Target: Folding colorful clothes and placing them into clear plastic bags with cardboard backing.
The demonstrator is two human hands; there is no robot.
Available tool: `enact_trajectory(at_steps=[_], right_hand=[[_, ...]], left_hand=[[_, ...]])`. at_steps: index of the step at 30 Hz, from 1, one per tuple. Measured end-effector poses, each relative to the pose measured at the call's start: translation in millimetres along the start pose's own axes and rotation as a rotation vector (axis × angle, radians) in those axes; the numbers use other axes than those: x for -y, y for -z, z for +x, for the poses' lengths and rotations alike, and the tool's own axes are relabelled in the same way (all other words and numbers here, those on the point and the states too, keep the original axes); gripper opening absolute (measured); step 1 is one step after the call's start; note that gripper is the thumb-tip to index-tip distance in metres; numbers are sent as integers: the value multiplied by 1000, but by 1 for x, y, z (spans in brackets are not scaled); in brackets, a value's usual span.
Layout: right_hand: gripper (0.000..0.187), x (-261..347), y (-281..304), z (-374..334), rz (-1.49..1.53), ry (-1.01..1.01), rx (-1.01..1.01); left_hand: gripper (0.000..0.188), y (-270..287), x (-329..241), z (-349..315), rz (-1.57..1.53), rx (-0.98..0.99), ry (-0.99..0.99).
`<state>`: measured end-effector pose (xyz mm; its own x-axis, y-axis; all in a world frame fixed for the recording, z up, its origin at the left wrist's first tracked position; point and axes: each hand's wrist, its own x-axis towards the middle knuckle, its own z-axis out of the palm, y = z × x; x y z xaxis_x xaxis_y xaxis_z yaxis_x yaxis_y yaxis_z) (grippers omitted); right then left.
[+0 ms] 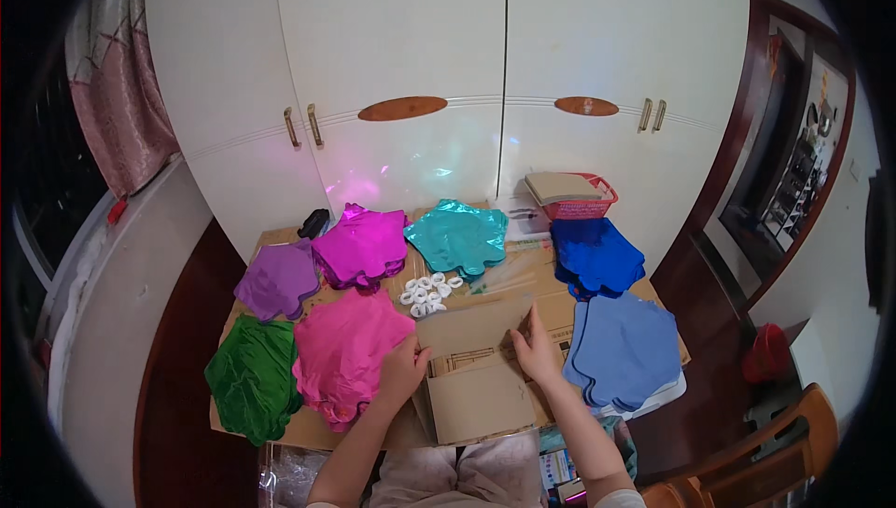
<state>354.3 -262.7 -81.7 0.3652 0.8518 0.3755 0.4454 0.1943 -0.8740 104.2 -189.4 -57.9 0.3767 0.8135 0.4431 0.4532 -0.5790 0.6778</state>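
Observation:
A brown cardboard envelope [471, 326] is held up between both hands over the cardboard-covered table [551, 303]. My left hand [403, 373] grips its lower left corner, and my right hand [537, 349] pinches its right edge. Another brown cardboard sheet [481, 405] lies below, at the table's near edge. Right beside my left hand sits a stack of pink foil star balloons [345, 354]. A light blue stack [623, 349] lies just right of my right hand.
More foil balloon stacks ring the table: green [254, 377], purple [277, 279], magenta [362, 247], teal [457, 237], dark blue [595, 256]. Several small white ribbon rolls [427, 293] sit mid-table. A red basket [574, 195] stands at the back, white wardrobe doors [401, 60] behind. Wooden chair [775, 457] at right.

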Motion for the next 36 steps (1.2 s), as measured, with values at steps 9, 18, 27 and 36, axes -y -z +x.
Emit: enact_trajectory(at_steps=[9,18,27,36], right_hand=[[60,9,-3,-14,-69,115,-171],[54,25,0,-19,1,83,-174],[43,34,0,-22,195,36,-219],[41,20,18,12,266,-98,-55]], left_hand=[[19,-1,-5,1,19,31,27],[19,-2,-5,2,-12,41,56],[20,-3,0,4,-34,33,41],[21,-4,-10,26,-447,286,360]])
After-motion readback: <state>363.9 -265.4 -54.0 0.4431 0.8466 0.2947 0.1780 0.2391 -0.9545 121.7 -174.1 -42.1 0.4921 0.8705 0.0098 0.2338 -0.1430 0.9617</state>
